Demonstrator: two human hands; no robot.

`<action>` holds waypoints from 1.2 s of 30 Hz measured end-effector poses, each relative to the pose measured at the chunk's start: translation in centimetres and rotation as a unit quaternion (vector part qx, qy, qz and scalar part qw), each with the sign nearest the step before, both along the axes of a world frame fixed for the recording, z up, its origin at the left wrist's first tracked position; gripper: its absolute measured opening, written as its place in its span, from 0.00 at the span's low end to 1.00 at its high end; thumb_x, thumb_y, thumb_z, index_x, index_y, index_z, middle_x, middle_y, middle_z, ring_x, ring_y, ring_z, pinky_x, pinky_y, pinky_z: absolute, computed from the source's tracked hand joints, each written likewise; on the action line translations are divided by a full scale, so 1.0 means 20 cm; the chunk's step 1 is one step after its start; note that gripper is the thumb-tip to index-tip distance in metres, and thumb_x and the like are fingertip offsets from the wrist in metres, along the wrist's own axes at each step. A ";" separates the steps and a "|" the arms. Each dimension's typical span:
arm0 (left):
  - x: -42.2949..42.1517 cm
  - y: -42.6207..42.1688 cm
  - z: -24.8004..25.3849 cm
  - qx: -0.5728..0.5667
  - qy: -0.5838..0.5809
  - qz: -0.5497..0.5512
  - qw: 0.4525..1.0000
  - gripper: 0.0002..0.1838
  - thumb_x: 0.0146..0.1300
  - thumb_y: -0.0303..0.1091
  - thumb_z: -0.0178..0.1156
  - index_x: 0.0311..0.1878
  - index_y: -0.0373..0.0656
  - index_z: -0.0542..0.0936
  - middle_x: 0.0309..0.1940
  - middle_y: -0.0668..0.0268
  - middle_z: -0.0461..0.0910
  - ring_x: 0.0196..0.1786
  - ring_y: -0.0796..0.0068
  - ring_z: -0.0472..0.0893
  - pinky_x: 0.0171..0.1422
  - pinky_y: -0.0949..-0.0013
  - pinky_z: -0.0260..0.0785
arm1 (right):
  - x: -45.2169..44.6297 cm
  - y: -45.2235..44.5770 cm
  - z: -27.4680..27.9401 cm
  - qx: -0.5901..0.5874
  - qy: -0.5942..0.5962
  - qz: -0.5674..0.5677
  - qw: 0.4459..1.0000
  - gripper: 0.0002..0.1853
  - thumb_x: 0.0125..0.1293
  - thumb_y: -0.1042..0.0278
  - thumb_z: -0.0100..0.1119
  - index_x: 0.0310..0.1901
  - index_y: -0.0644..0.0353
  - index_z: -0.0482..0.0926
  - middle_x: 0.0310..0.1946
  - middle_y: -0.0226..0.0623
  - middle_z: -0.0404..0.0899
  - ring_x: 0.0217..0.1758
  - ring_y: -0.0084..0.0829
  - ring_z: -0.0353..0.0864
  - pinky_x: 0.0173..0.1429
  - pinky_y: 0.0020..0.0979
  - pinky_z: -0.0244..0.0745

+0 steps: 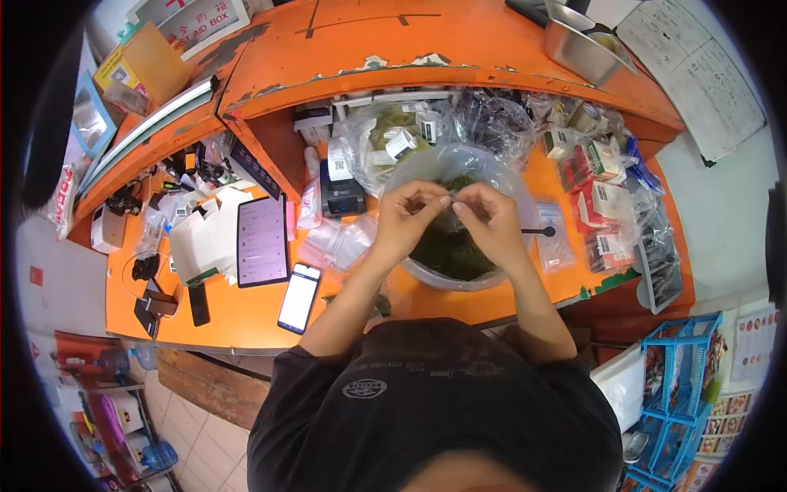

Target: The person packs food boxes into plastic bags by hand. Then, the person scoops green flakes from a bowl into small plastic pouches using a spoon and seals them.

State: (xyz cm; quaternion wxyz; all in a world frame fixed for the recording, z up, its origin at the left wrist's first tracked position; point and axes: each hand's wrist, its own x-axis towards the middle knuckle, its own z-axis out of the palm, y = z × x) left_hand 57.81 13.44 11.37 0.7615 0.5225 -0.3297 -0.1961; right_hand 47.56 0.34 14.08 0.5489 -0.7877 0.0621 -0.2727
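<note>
Both of my hands meet over a large translucent tub (510,179) that holds dark green leafy material (455,250). My left hand (412,215) has its thumb and forefinger pinched together near the tub's middle. Close against it, my right hand (489,221) is also pinched, fingertips nearly touching those of the left. Whatever lies between the fingertips is too small to make out. A black-ended handle (548,232) sticks out past the tub's right side. Behind the tub sits a clear bag of yellow-green contents (393,131) with white labelled rolls.
On the orange desk (221,324) at left are a tablet (262,242), a lit phone (298,299), a dark phone (199,304) and a small black printer (343,195). Red and white packets (601,205) stand at right, beside a grey tray (661,279). An orange shelf (393,49) overhangs the back.
</note>
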 end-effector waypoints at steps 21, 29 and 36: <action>0.35 0.61 0.03 0.189 0.037 0.201 0.960 0.02 0.64 0.27 0.58 0.35 0.41 0.78 0.28 0.71 0.78 0.25 0.83 0.77 0.29 0.79 0.68 | -0.04 -0.14 -0.03 0.057 0.029 0.031 0.998 0.03 0.57 0.79 0.53 0.26 0.63 0.73 0.22 0.21 0.69 0.27 0.11 0.66 0.31 0.18 0.60; 0.50 0.44 -0.89 0.404 -0.415 0.263 0.772 0.14 0.57 0.30 0.62 0.47 0.43 0.82 0.39 0.56 0.82 0.40 0.54 0.81 0.57 0.57 0.68 | 0.01 -0.11 -0.02 0.034 0.041 0.041 0.998 0.02 0.58 0.80 0.54 0.28 0.64 0.74 0.23 0.22 0.71 0.28 0.12 0.68 0.32 0.17 0.61; 0.53 0.34 -0.53 0.079 -0.001 0.224 0.971 0.06 0.55 0.18 0.61 0.35 0.39 0.77 0.30 0.64 0.82 0.38 0.72 0.82 0.45 0.69 0.75 | -0.05 -0.18 0.00 0.011 0.066 0.020 0.998 0.01 0.60 0.78 0.57 0.30 0.64 0.76 0.26 0.25 0.75 0.31 0.14 0.72 0.36 0.18 0.66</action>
